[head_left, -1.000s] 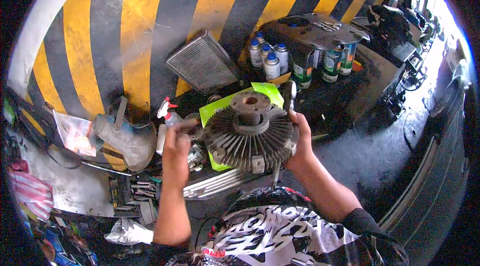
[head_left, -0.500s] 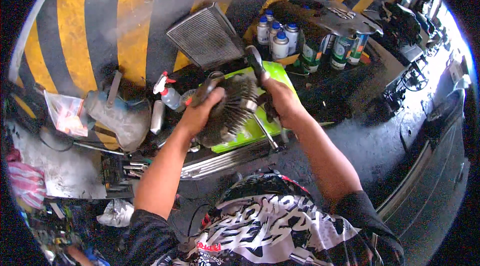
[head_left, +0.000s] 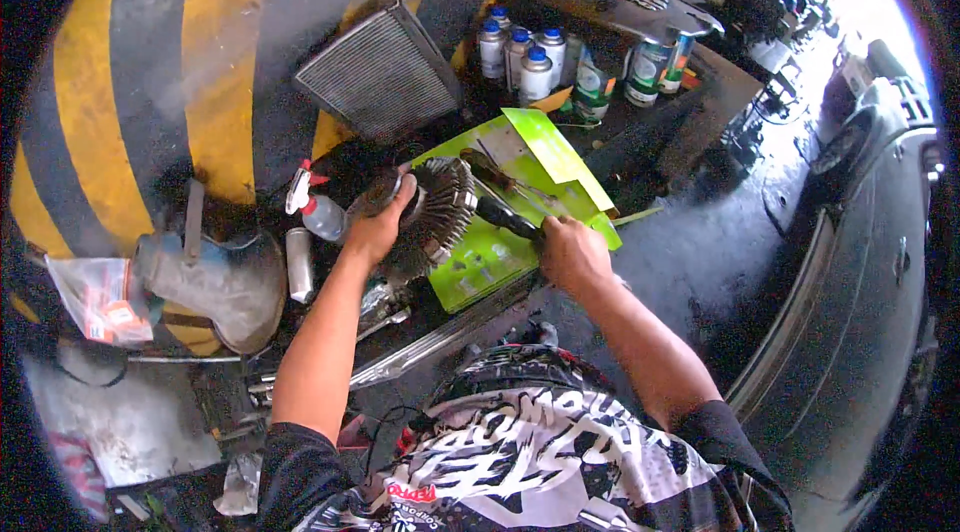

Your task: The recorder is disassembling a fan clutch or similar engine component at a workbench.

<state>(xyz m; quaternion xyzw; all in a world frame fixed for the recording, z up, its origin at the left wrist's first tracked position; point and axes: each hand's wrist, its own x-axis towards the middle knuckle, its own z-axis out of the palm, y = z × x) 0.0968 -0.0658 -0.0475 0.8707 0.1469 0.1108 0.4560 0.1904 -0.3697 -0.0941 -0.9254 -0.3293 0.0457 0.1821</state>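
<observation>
Finned hub: likely heavy, rigid; grip near its centre. Left hand clasps it; right hand grips tool.

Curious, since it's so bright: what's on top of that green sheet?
Brownish items show on the green sheet, too unclear to name. The finned part in the left hand and black tool in the right hand hide some of it from view.

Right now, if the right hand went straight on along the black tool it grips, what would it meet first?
Probably the finned metal part in the left hand: the black tool in the right hand points at it, though depth leaves unclear whether they already touch.
</observation>
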